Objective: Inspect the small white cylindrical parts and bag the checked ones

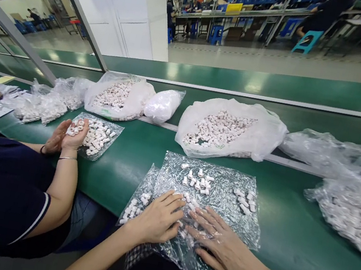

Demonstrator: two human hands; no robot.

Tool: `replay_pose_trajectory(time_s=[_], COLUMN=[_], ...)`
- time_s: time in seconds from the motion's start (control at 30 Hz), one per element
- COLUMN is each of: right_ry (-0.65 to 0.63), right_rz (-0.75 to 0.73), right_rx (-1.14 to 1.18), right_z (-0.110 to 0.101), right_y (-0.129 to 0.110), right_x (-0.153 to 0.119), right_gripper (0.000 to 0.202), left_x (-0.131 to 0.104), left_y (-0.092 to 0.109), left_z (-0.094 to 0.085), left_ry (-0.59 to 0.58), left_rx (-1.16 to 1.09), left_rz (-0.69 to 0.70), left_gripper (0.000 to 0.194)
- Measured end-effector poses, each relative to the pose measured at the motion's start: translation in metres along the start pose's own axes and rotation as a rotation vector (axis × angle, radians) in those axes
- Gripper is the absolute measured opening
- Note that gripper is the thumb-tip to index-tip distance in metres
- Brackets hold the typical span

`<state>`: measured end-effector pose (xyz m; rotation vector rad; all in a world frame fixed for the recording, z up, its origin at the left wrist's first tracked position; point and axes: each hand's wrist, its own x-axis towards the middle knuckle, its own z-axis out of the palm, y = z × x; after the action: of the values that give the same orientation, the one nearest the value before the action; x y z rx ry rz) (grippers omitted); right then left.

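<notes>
My left hand (160, 217) rests at the left of a clear plastic bag (227, 187), its fingers curled over white fittings; what it grips, if anything, is hidden. Spread out beside it, my right hand (217, 241) lies with its fingers over the bag's film and a few fittings between the two hands. A cluster of white fittings (198, 182) sits on the bag beyond my hands, and a smaller group (245, 201) is at its right. More fittings (132, 210) are at the left on another clear bag.
Open white bags of fittings (182, 126) (91, 96) stand along the back of the green table (287, 200). A full clear bag (354, 217) is at the right. At the left, a co-worker's hands (75, 135) hold fittings over a flat bag (116, 130).
</notes>
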<state>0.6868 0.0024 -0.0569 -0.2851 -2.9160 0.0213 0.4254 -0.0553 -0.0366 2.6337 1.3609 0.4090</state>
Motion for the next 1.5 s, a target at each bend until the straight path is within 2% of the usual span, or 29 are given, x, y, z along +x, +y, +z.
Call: replay_pose_trajectory(time_s=[0.33,0.53,0.9,1.1,1.27,1.5], right_ry=[0.022,-0.014,0.057,0.043,0.026,0.130], right_rz=[0.013,0.037,0.164,0.203,0.190,0.339], right_rx=[0.087,0.078,-0.129,-0.121,-0.065,-0.085], right_z=[-0.004,-0.008,-0.006,-0.006,-0.014,-0.012], right_y=[-0.002,-0.007,-0.037,-0.049,-0.054,-0.055], right_x=[0.000,0.000,0.000,0.003,-0.010,-0.039], right_gripper=[0.059,0.056,0.057,0.059,0.056,0.043], left_x=[-0.001,-0.001,-0.004,-0.005,-0.005,-0.006], left_y=[0.001,0.002,0.001,0.001,0.001,0.000], left_z=[0.000,0.000,0.005,0.003,0.004,0.007], left_ry=[0.007,0.028,0.012,-0.006,0.003,0.023], left_rx=[-0.026,-0.053,-0.076,-0.082,-0.084,-0.091], left_rz=[0.004,-0.003,-0.033,-0.045,-0.044,-0.043], left_gripper=[0.019,0.019,0.020,0.020,0.018,0.017])
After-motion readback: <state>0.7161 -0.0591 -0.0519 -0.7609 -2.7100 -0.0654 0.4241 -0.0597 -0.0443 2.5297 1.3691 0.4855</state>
